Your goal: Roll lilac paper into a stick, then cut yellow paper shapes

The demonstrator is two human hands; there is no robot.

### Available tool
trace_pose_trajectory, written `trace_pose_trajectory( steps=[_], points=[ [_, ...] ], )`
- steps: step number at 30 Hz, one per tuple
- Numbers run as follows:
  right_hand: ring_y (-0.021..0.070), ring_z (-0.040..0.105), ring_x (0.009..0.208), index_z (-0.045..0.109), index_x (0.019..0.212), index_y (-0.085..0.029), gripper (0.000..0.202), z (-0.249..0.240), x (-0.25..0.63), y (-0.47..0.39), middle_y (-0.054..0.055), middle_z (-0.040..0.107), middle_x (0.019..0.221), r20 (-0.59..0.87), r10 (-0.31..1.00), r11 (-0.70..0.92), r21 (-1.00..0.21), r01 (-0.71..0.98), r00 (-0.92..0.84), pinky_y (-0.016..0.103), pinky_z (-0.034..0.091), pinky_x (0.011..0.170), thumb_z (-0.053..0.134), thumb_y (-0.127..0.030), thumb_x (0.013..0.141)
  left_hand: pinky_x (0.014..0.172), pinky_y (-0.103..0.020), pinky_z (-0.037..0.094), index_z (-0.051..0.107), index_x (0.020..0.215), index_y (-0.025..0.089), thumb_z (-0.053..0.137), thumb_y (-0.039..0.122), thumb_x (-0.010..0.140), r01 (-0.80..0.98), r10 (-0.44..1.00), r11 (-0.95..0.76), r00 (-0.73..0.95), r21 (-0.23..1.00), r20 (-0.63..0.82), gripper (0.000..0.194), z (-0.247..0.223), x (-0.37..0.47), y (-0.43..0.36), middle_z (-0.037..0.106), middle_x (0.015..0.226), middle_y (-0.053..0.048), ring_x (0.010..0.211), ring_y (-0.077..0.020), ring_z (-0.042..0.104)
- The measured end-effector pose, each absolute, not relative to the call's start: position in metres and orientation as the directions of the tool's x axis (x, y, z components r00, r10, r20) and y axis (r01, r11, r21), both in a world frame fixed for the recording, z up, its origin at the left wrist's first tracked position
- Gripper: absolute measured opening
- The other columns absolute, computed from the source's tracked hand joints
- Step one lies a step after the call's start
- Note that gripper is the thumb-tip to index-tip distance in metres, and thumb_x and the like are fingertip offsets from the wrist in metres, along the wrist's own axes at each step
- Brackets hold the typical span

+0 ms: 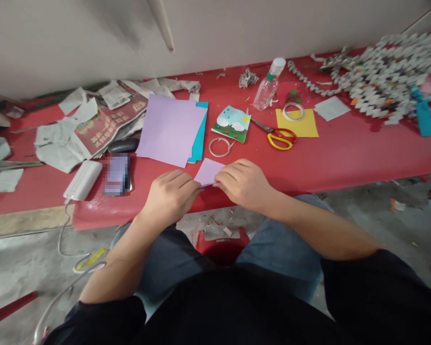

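Observation:
A small light purple paper (209, 171) lies at the front edge of the red table, between my hands. My left hand (173, 194) pinches its near left corner, and my right hand (243, 184) pinches the near right side. The near edge of the paper looks folded. Beyond it, large purple sheets (172, 127) lie over blue sheets (200, 136). Behind the small paper are a thin white ring (220, 154) and a painted card with clouds (233, 123). Scissors with red and yellow handles (278, 136) rest to the right.
On the red table (352, 160) are a clear bottle (266, 91), a tape roll (293, 111) on yellow paper (303, 125), and a folded-paper heap (384, 76). Leftward lie newspaper (109, 120), a phone (117, 175) and a white power bank (83, 179) with a cable hanging down.

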State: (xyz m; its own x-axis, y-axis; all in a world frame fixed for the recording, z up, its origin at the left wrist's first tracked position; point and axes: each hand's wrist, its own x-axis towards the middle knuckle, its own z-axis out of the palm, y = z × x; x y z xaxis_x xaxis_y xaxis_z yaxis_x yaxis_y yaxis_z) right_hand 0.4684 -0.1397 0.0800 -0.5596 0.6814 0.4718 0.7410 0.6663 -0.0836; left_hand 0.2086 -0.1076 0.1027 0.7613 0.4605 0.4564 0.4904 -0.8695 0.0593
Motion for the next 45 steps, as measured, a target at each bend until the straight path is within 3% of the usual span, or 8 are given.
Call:
trace_pose_trajectory(
  steps=[9, 12, 15, 21, 28, 32, 39, 45],
  points=[
    [0.0229, 0.070, 0.092, 0.072, 0.106, -0.018, 0.018, 0.091, 0.478, -0.136, 0.008, 0.081, 0.105, 0.488, 0.691, 0.671, -0.158, 0.725, -0.533, 0.041, 0.044, 0.088, 0.057, -0.029, 0.107, 0.068, -0.037, 0.050, 0.070, 0.093, 0.017, 0.068, 0.025, 0.102, 0.532, 0.487, -0.847, 0.758, 0.021, 0.434, 0.012, 0.104, 0.208, -0.106, 0.070, 0.078, -0.004, 0.074, -0.0199, 0.062],
    [0.0288, 0.072, 0.109, 0.066, 0.131, -0.018, 0.038, 0.100, 0.491, -0.132, 0.012, 0.078, 0.123, 0.531, 0.683, 0.688, -0.236, 0.687, -0.502, 0.045, 0.047, 0.096, 0.066, -0.039, 0.100, 0.069, -0.037, 0.051, 0.071, 0.093, 0.017, 0.068, 0.026, 0.102, 0.554, 0.508, -0.832, 0.739, 0.028, 0.442, 0.014, 0.104, 0.207, -0.103, 0.071, 0.079, -0.004, 0.074, -0.0202, 0.064],
    [0.0317, 0.073, 0.115, 0.058, 0.142, -0.020, 0.052, 0.107, 0.507, -0.127, 0.012, 0.076, 0.128, 0.606, 0.679, 0.668, -0.277, 0.690, -0.414, 0.048, 0.049, 0.097, 0.069, -0.037, 0.094, 0.069, -0.036, 0.051, 0.071, 0.093, 0.017, 0.067, 0.027, 0.103, 0.576, 0.534, -0.816, 0.715, 0.053, 0.452, 0.015, 0.104, 0.205, -0.100, 0.073, 0.080, -0.004, 0.074, -0.0200, 0.065],
    [0.0301, 0.070, 0.116, 0.060, 0.135, -0.022, 0.039, 0.107, 0.516, -0.125, 0.014, 0.075, 0.124, 0.760, 0.594, 0.626, -0.232, 0.744, -0.264, 0.047, 0.049, 0.096, 0.066, -0.027, 0.097, 0.066, -0.036, 0.048, 0.070, 0.092, 0.018, 0.067, 0.028, 0.103, 0.597, 0.547, -0.800, 0.686, 0.059, 0.480, 0.014, 0.101, 0.203, -0.096, 0.072, 0.078, -0.003, 0.073, -0.0196, 0.065],
    [0.0247, 0.065, 0.107, 0.071, 0.114, -0.026, 0.019, 0.092, 0.471, -0.145, 0.005, 0.076, 0.107, 0.564, 0.668, 0.602, -0.027, 0.798, -0.486, 0.045, 0.044, 0.101, 0.056, -0.018, 0.105, 0.065, -0.038, 0.042, 0.065, 0.088, 0.021, 0.068, 0.023, 0.101, 0.591, 0.462, -0.796, 0.732, -0.130, 0.500, 0.014, 0.102, 0.214, -0.105, 0.065, 0.072, -0.002, 0.072, -0.0206, 0.061],
    [0.0225, 0.061, 0.091, 0.074, 0.113, -0.025, 0.023, 0.084, 0.459, -0.151, 0.004, 0.075, 0.092, 0.527, 0.681, 0.612, -0.027, 0.791, -0.509, 0.042, 0.043, 0.089, 0.054, -0.015, 0.106, 0.064, -0.039, 0.039, 0.065, 0.089, 0.023, 0.065, 0.016, 0.101, 0.578, 0.414, -0.786, 0.757, -0.222, 0.506, 0.014, 0.103, 0.219, -0.112, 0.063, 0.071, -0.002, 0.073, -0.0213, 0.060],
    [0.0215, 0.057, 0.089, 0.074, 0.103, -0.023, 0.017, 0.087, 0.468, -0.144, 0.004, 0.072, 0.090, 0.629, 0.630, 0.564, 0.033, 0.825, -0.456, 0.039, 0.040, 0.078, 0.060, -0.014, 0.103, 0.063, -0.039, 0.040, 0.066, 0.094, 0.024, 0.068, 0.020, 0.101, 0.624, 0.426, -0.749, 0.711, -0.223, 0.559, 0.008, 0.101, 0.214, -0.110, 0.064, 0.076, -0.003, 0.075, -0.0215, 0.058],
    [0.0208, 0.054, 0.082, 0.074, 0.093, -0.022, 0.020, 0.091, 0.467, -0.140, 0.004, 0.070, 0.085, 0.640, 0.640, 0.558, -0.006, 0.830, -0.426, 0.038, 0.038, 0.073, 0.059, -0.013, 0.102, 0.061, -0.039, 0.042, 0.068, 0.105, 0.025, 0.064, 0.019, 0.101, 0.611, 0.430, -0.766, 0.719, -0.202, 0.546, 0.009, 0.098, 0.209, -0.107, 0.065, 0.076, -0.003, 0.072, -0.0212, 0.059]
  ],
)
